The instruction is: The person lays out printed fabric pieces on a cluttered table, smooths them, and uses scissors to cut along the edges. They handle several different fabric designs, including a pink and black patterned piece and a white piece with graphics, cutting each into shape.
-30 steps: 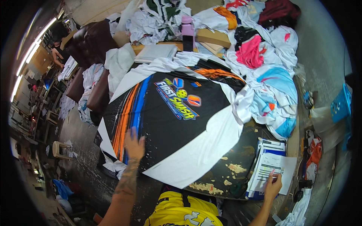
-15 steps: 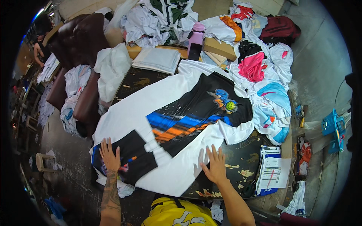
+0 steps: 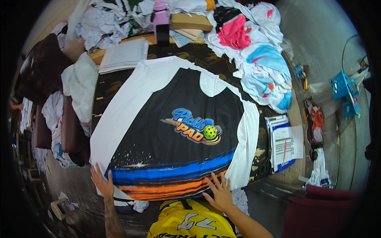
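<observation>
A black jersey (image 3: 170,135) with white sleeves, blue and orange stripes near its hem and a colourful logo lies spread flat on a dark table (image 3: 190,53). My left hand (image 3: 102,183) presses flat on the hem's left corner, fingers apart. My right hand (image 3: 219,192) lies flat on the orange stripe at the hem's right end, fingers spread. Neither hand grips anything.
Heaps of white, pink and light blue garments (image 3: 258,67) cover the table's far and right side. A pink bottle (image 3: 160,20), a cardboard box (image 3: 190,22) and folded white cloth (image 3: 123,55) sit at the back. Papers (image 3: 283,142) lie to the right. Brown chairs (image 3: 73,131) stand to the left.
The jersey has been turned and flattened, its hem now toward me. Both hands moved to the hem, the left one toward the left corner, the right one lower.
</observation>
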`<state>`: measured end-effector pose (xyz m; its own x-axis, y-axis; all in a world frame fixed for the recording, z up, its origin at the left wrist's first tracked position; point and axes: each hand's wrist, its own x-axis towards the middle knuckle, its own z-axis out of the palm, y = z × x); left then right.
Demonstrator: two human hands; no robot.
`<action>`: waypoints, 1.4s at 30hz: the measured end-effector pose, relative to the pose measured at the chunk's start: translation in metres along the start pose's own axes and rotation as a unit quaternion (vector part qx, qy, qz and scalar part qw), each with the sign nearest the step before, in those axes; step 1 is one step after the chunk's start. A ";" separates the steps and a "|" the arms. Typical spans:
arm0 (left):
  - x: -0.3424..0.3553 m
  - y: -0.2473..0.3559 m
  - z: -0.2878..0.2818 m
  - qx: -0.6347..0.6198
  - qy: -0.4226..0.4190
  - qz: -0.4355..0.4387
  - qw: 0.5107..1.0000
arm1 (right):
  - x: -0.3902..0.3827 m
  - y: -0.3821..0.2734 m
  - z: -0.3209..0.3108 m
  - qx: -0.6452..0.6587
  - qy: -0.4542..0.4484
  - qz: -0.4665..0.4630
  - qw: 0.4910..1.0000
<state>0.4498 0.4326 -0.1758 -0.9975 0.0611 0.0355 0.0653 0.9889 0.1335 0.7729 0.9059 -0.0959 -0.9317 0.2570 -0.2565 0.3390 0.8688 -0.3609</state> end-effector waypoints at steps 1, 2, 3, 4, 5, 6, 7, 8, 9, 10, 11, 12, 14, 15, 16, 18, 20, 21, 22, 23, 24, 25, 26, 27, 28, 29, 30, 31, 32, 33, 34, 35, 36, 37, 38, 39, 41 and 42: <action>0.019 0.008 0.006 0.004 0.016 0.062 0.998 | 0.008 -0.003 0.016 0.051 -0.001 0.012 0.999; 0.039 0.016 0.011 0.017 -0.001 0.036 0.999 | 0.016 -0.003 0.031 0.017 -0.015 0.046 0.999; 0.059 0.028 0.017 0.032 0.012 0.034 0.999 | 0.026 0.000 0.041 -0.032 0.038 0.027 0.998; 0.077 0.042 0.023 0.061 -0.011 0.010 0.998 | 0.043 0.009 0.044 -0.035 0.025 0.053 0.998; 0.104 0.060 0.028 0.082 -0.002 -0.041 0.996 | 0.067 0.018 0.041 -0.061 0.061 0.046 0.995; 0.132 0.084 0.034 0.095 0.036 -0.061 0.993 | 0.099 0.034 0.026 -0.046 0.067 0.029 0.996; 0.165 0.109 0.039 0.051 0.093 -0.001 0.994 | 0.136 0.050 0.004 -0.069 0.028 0.053 0.996; 0.198 0.138 0.044 0.036 0.071 -0.004 0.997 | 0.177 0.068 -0.027 -0.058 -0.002 0.069 0.996; 0.230 0.166 0.048 0.009 0.037 0.016 0.999 | 0.222 0.083 -0.059 -0.115 -0.016 0.072 0.991; 0.265 0.186 0.045 -0.057 0.010 0.144 0.988 | 0.262 0.098 -0.095 -0.083 0.016 0.065 0.994; 0.292 0.203 0.042 -0.044 -0.050 0.178 0.982 | 0.292 0.103 -0.124 -0.135 0.048 0.109 0.984; 0.306 0.206 0.035 -0.020 -0.060 0.167 0.984 | 0.304 0.098 -0.139 -0.150 0.138 0.113 0.972; 0.305 0.193 0.019 -0.033 -0.024 0.165 0.985 | 0.286 0.070 -0.135 -0.128 0.196 -0.012 0.972; 0.288 0.177 0.011 -0.066 0.027 0.172 0.983 | 0.255 0.049 -0.115 -0.097 0.168 -0.012 0.981; 0.261 0.154 0.003 -0.085 0.015 0.138 0.987 | 0.213 0.026 -0.085 -0.063 0.153 -0.008 0.986; 0.198 0.114 -0.003 -0.038 0.020 0.073 0.996 | 0.127 -0.005 -0.019 -0.028 0.061 0.063 0.996; 0.165 0.102 0.007 0.000 0.046 0.039 0.998 | 0.094 0.003 0.027 -0.079 0.023 0.114 0.990; 0.161 0.107 0.016 0.003 0.026 0.031 0.999 | 0.094 0.019 0.032 -0.154 0.033 0.124 0.980; 0.178 0.120 0.027 -0.018 0.069 0.044 0.996 | 0.116 0.043 0.028 -0.162 0.060 0.104 0.979; 0.212 0.140 0.037 -0.034 0.080 0.039 0.995 | 0.147 0.069 0.013 -0.167 0.067 0.084 0.980; 0.247 0.162 0.046 -0.017 0.048 0.059 0.997 | 0.186 0.097 -0.009 -0.176 0.036 0.104 0.978; 0.287 0.185 0.053 -0.005 0.021 0.076 0.997 | 0.224 0.120 -0.035 -0.156 0.066 0.093 0.981; 0.326 0.205 0.057 -0.040 -0.034 0.135 0.989 | 0.262 0.138 -0.064 -0.137 0.079 0.111 0.981; 0.358 0.221 0.057 -0.103 -0.065 0.212 0.970 | 0.292 0.147 -0.090 -0.096 0.104 0.125 0.982; 0.370 0.222 0.053 -0.083 -0.015 0.223 0.971 | 0.299 0.144 -0.108 -0.124 0.145 0.077 0.979; 0.371 0.220 0.048 -0.101 0.078 0.282 0.951 | 0.296 0.134 -0.121 -0.166 0.184 0.037 0.968; 0.360 0.204 0.038 -0.136 0.114 0.282 0.943 | 0.278 0.113 -0.121 -0.132 0.168 0.041 0.976; 0.337 0.183 0.027 -0.150 0.113 0.264 0.946 | 0.247 0.087 -0.113 -0.110 0.162 0.027 0.980; 0.300 0.159 0.019 -0.125 0.123 0.248 0.953 | 0.215 0.061 -0.099 -0.083 0.090 0.094 0.988; 0.266 0.132 0.011 -0.114 0.087 0.209 0.967 | 0.178 0.037 -0.078 -0.045 0.054 0.126 0.990; 0.228 0.107 0.005 -0.103 0.076 0.166 0.978 | 0.143 0.014 -0.052 -0.025 -0.006 0.166 0.986; 0.200 0.084 0.001 -0.065 0.052 0.128 0.988 | 0.113 -0.003 -0.027 -0.059 -0.073 0.156 0.983; 0.184 0.069 0.001 0.026 0.004 0.084 0.996 | 0.094 -0.013 -0.002 0.005 -0.085 0.165 0.983; 0.182 0.063 0.005 0.014 0.034 0.113 0.993 | 0.086 -0.009 0.015 -0.022 -0.043 0.165 0.985; 0.189 0.065 0.010 0.020 0.043 0.124 0.991 | 0.090 -0.005 0.029 -0.056 -0.019 0.170 0.984; 0.205 0.077 0.019 0.035 0.030 0.124 0.991 | 0.103 0.006 0.033 -0.109 0.016 0.154 0.982; 0.268 0.122 0.038 -0.049 0.111 0.188 0.975 | 0.150 0.037 0.015 -0.135 0.056 0.166 0.975; 0.299 0.153 0.052 -0.048 0.117 0.187 0.974 | 0.180 0.052 -0.003 -0.133 0.065 0.174 0.974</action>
<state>0.1601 0.6096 -0.1960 -0.8710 0.3704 0.3227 0.4356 0.8860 0.1589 0.6230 0.9989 -0.1583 -0.7811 0.5918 -0.1992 0.6074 0.7941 -0.0226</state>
